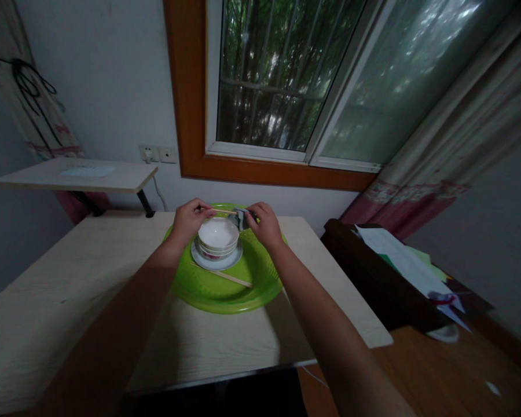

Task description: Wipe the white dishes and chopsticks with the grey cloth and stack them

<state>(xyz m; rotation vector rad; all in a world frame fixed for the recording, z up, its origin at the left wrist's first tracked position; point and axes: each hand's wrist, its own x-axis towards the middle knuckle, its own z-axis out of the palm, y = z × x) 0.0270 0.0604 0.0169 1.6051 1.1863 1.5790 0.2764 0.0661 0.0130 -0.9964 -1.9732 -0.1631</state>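
Over the far side of a round green plastic basin [226, 306], my left hand [190, 221] pinches one end of a pale wooden chopstick [223, 211]. My right hand [264, 223] has its fingers closed on a grey cloth [240, 218], which is at the chopstick's other end. Below my hands, a stack of white bowls [218, 234] rests on a white plate [217, 264] inside the basin. Nearer to me, more chopsticks [228, 277] lie on the basin floor; how many is unclear.
The basin stands on a light wooden table [91, 278]. A small raised shelf [78, 176] with a paper on it is at the left. A wall socket [148, 152] and a window [286, 75] are behind. Right of the table, papers [391, 249] lie on a dark piece of furniture.
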